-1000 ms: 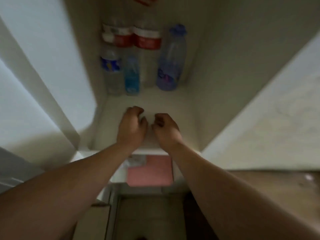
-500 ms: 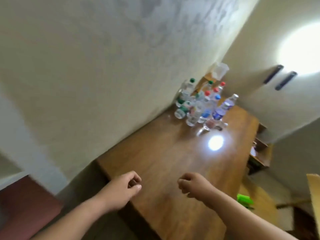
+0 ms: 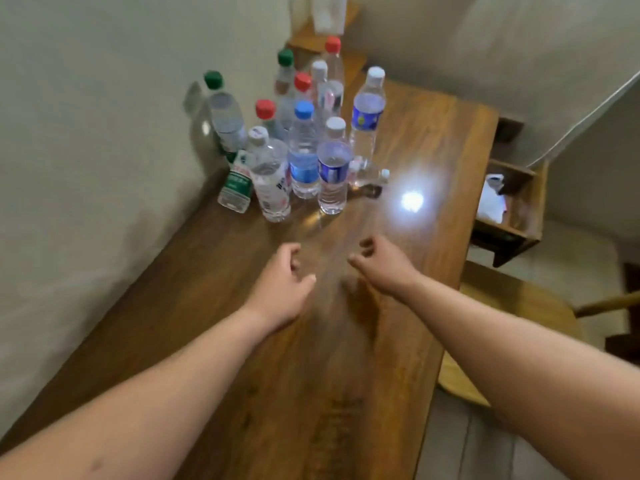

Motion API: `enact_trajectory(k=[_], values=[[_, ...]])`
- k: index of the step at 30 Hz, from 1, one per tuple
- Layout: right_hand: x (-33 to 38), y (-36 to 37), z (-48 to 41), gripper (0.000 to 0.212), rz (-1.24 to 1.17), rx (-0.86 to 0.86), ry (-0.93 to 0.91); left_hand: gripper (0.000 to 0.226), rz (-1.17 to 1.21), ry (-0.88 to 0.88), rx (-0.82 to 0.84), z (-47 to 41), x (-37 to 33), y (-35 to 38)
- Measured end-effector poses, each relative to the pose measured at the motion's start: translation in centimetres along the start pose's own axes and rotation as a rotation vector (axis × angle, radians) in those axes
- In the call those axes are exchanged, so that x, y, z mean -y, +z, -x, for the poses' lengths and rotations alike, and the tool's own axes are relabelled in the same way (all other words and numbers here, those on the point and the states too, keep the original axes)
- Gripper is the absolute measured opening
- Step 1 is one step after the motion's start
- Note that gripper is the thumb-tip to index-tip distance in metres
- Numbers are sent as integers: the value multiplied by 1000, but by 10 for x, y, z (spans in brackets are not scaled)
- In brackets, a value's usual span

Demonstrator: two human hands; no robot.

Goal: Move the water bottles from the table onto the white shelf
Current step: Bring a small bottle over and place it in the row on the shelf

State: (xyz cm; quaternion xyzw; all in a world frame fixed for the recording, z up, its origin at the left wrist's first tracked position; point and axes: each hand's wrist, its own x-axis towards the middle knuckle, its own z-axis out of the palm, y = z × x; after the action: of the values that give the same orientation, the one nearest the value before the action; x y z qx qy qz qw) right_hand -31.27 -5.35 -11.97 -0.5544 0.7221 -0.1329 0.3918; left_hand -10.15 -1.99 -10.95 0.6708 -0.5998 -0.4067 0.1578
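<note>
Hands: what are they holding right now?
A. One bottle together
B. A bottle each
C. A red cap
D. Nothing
D: the left hand and right hand hover over the table with loosely curled fingers and nothing in them. The bottles stand farther along the table, untouched.

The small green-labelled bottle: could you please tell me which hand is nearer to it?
Left. The left hand is nearer the camera than the green-labelled bottle and slightly to its right; the right hand is farther right, beyond the left hand.
</note>
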Motion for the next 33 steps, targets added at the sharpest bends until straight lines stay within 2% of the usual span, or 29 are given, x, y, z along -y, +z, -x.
enact_trajectory(k=[5, 7, 9, 10, 13, 17, 21, 24, 27, 33], values=[[39, -33, -85, 91, -160, -169, -201, 74, 8, 54, -132, -93, -66, 0], [59, -41, -100, 95, -217, -190, -266, 75, 39, 52, -151, -116, -84, -1], [72, -43, -110, 100, -252, -192, -334, 65, 62, 45, -179, -127, -93, 2], [75, -42, -113, 100, -248, -180, -354, 60, 37, 53, -201, -130, -93, 5], [75, -32, -114, 89, -222, -168, -373, 70, 21, 57, -261, -127, -90, 13], [72, -27, -106, 85, -157, -152, -358, 62, 139, 30, -275, -123, -85, 16], [64, -22, -94, 81, -169, -121, -336, 61, 150, 36, -254, -107, -82, 13], [52, -17, -76, 81, -224, -64, -347, 69, 139, 17, -230, -82, -75, 13], [43, -11, -46, 82, -188, 10, -343, 67, 141, 3, -198, -45, -62, 17], [40, 22, 34, 59, -199, 142, -349, 68, 241, -45, -154, 37, -13, 14]])
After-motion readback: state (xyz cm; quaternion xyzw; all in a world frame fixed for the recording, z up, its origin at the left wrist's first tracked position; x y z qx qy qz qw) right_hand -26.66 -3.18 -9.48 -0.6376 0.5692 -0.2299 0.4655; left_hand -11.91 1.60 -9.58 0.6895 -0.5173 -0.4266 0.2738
